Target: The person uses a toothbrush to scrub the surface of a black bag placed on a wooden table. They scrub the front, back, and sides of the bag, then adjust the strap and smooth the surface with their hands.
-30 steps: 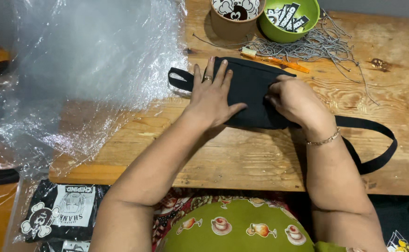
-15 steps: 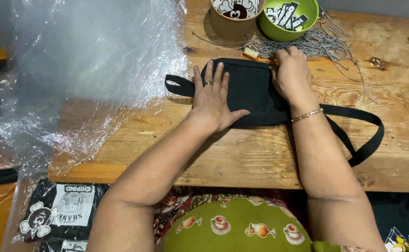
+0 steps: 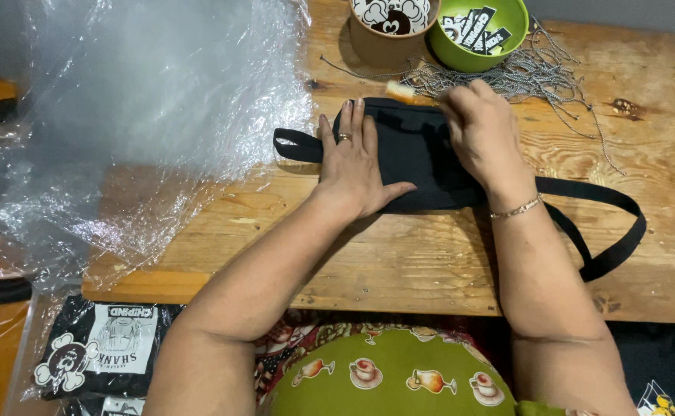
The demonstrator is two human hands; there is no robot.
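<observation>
A black pouch bag (image 3: 418,150) lies flat on the wooden table (image 3: 399,254). Its long strap (image 3: 615,231) loops off to the right, and a short loop (image 3: 295,146) sticks out on the left. My left hand (image 3: 357,166) rests flat on the bag's left half with the fingers spread; there is a ring on one finger. My right hand (image 3: 484,135), with a bracelet at the wrist, has its fingers curled over the bag's far edge. The pale tip of an orange tool (image 3: 401,91) shows just beyond that edge, and the rest of the tool is hidden under my right hand.
A brown cup (image 3: 387,35) and a green bowl of black tags (image 3: 480,31) stand at the table's far edge, beside a tangle of grey cords (image 3: 538,77). Crumpled clear plastic film (image 3: 160,100) covers the left side. Packaged black printed shirts (image 3: 102,347) lie below the table's near-left corner.
My right hand has moved from the bag's right middle up to its far edge. The bag has shifted slightly. My left hand has stayed flat on it.
</observation>
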